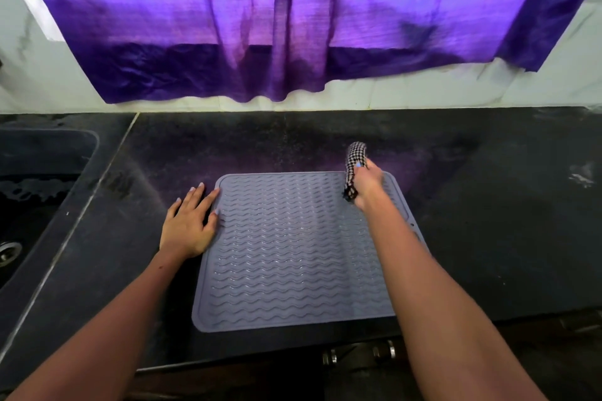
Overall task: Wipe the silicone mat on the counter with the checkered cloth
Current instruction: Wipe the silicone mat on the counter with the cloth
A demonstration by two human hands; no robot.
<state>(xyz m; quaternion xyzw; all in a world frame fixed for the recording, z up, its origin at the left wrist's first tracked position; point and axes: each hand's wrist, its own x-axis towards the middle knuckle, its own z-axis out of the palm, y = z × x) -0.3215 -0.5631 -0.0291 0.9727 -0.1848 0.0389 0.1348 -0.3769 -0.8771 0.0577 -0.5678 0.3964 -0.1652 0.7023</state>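
Observation:
A grey silicone mat (293, 251) with wavy ridges lies flat on the dark counter (488, 205), near its front edge. My right hand (366, 184) is over the mat's far right corner, closed around a bunched black-and-white checkered cloth (355, 156) that sticks up past my fingers and hangs down to the mat. My left hand (190, 221) lies flat with fingers spread on the counter, its fingertips touching the mat's left edge.
A dark sink (29, 198) with a metal drain (8, 252) is set into the counter at the left. A purple curtain (277, 26) hangs over the white tiled wall behind. Metal handles (358, 355) show below the counter's front edge.

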